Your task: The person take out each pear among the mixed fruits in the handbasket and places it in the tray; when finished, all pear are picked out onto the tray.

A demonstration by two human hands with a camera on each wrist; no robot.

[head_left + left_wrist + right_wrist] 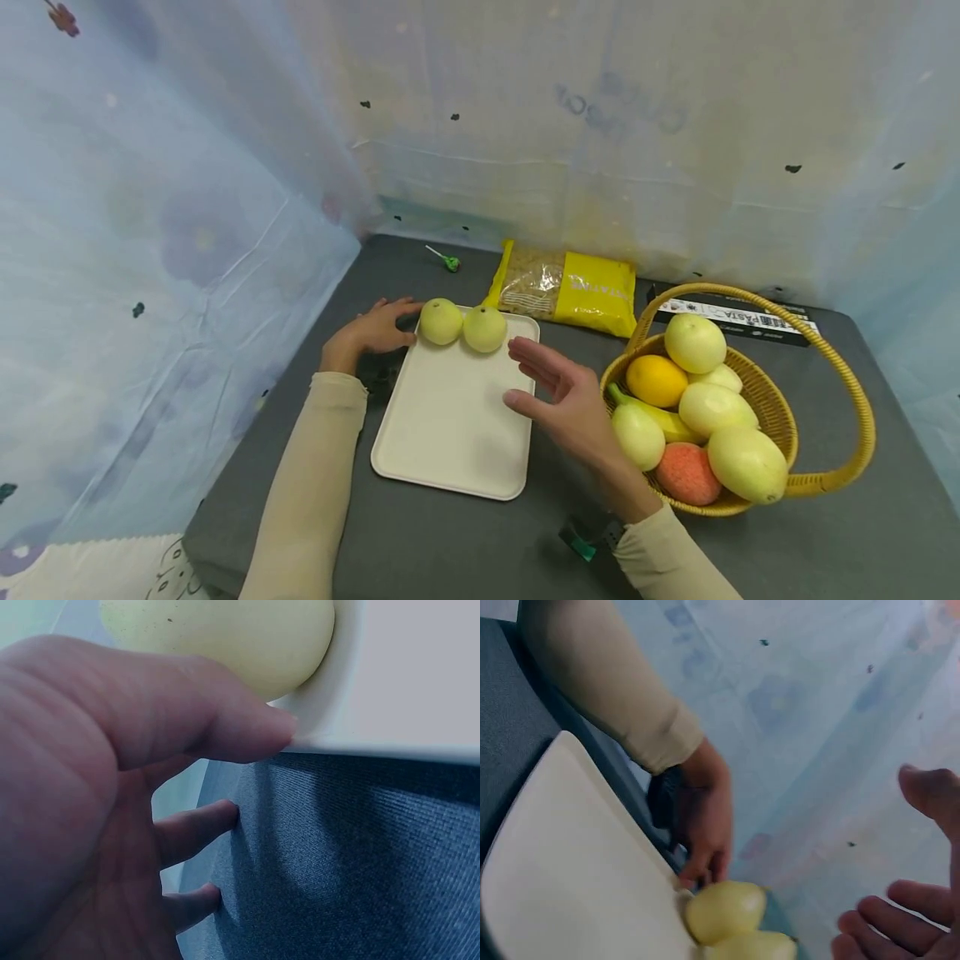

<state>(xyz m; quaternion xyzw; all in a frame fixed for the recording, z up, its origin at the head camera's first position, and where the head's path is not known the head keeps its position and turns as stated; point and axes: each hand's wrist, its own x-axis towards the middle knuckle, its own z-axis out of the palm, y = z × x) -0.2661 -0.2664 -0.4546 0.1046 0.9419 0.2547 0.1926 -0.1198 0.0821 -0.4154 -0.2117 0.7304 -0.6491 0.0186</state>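
Note:
A white tray (457, 425) lies on the dark table, with two pale green round fruits (441, 322) (485, 329) side by side at its far left end. My left hand (375, 327) is at that corner, its thumb tip at the tray's rim (360, 747) beside the nearer fruit (247, 637), other fingertips down at the table. Over the tray's right edge hovers my right hand (570, 404), holding nothing, thumb apart from the fingers; the right wrist view shows it (907, 922) away from the fruits (726, 911).
Right of the tray stands a handled wicker basket (772, 400) with pale fruits, an orange one (656, 381), a banana and a red one (687, 473). Behind lie a yellow pasta bag (596, 292), a black pasta box (772, 322) and a green lollipop (451, 263).

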